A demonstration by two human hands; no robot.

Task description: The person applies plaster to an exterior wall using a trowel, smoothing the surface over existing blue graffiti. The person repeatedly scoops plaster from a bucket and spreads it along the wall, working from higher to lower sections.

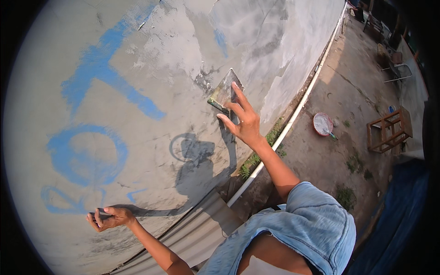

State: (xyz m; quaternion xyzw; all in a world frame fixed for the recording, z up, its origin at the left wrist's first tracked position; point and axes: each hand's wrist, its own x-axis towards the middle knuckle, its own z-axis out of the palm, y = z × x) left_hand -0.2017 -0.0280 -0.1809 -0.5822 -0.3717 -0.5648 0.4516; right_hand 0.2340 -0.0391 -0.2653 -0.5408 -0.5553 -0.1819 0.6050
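Note:
A grey wall fills the left and upper part of the head view, with blue painted marks [103, 68] and patches of pale filler [169, 41]. My right hand [246, 123] presses a flat, square-bladed scraper [223, 91] to the wall, at the lower edge of the filler. Its fingers spread over the smeared plate, and the thumb is near the dark lower edge. Low on the wall, my left hand [110, 218] is beside the bottom blue lettering. Its fingers are loosely curled and apart, with nothing visible in them.
A white pipe [293, 117] runs along the wall's base. On the concrete ground stand a round basin of white paste [322, 124] with a green-handled tool and a wooden stool frame [389, 130]. Corrugated sheeting [197, 229] lies below. A person [358, 11] is far off.

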